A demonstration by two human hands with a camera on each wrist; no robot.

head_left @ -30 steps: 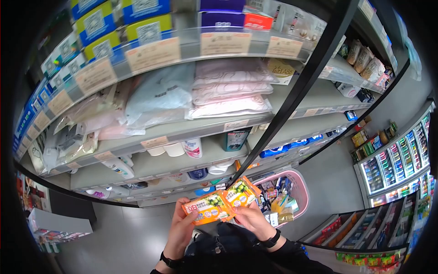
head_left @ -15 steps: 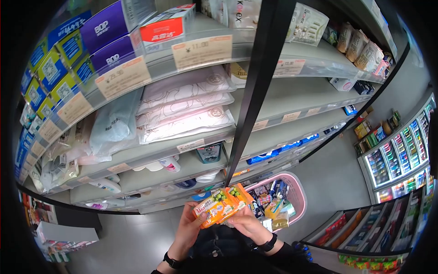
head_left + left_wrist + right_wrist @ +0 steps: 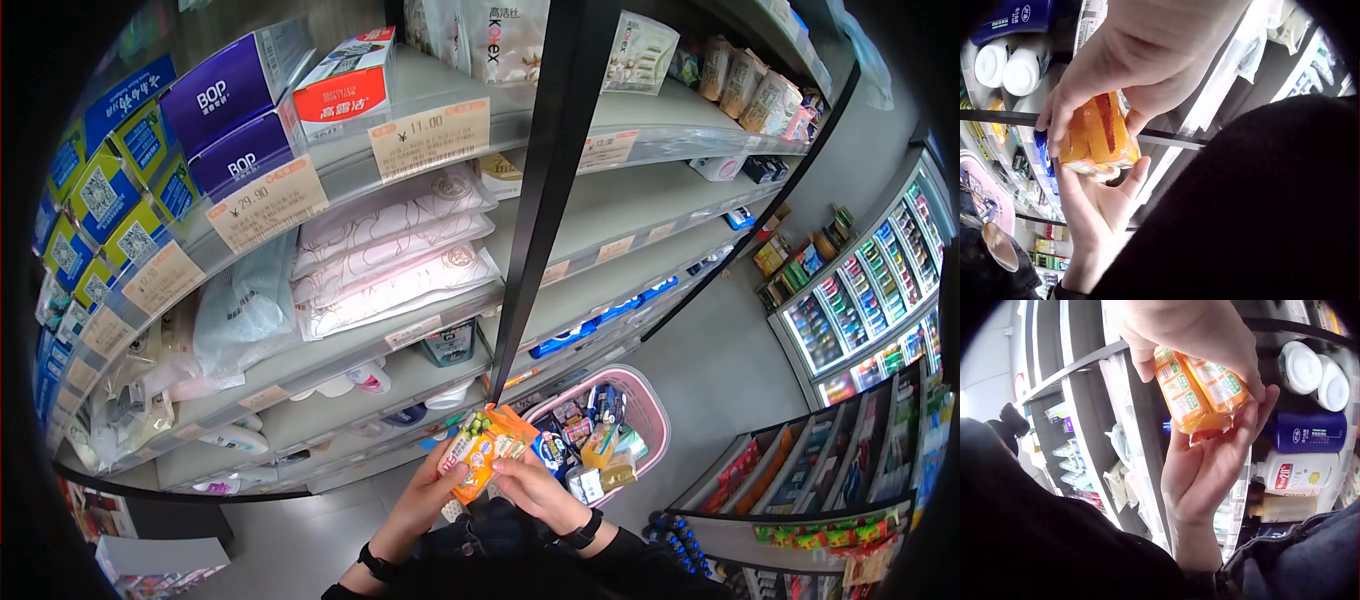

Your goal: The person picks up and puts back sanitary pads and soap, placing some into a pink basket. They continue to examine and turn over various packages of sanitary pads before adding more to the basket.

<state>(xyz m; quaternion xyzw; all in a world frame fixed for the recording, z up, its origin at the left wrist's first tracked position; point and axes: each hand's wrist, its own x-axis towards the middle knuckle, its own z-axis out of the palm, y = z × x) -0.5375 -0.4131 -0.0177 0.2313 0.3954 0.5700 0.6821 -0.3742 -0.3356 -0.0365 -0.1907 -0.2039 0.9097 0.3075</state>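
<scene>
An orange two-bar soap pack [image 3: 486, 450] with green fruit printed on it is held in front of the body, in both hands. My left hand [image 3: 428, 497] grips its left side, thumb on the front. On the other side my right hand [image 3: 543, 494] holds the lower right edge, thumb near the front face. Two orange-wrapped bars [image 3: 1200, 390] lie against each other in the right wrist view, with the fingers of both hands around them. From the left wrist view the creased orange wrapper [image 3: 1099, 128] shows between the hands.
A pink basket [image 3: 655, 425] filled with packets and bottles stands on the floor just beyond my right hand. Shelves with pink bagged goods [image 3: 395, 255], boxes [image 3: 225, 95] and bottles rise ahead, split by a black post [image 3: 545, 200]. Lit drink coolers [image 3: 865, 300] stand at far right.
The two halves of the pack, spread side by side a second ago, have come together into one stack. My hands have drawn closer. The head view has turned right along the shelves.
</scene>
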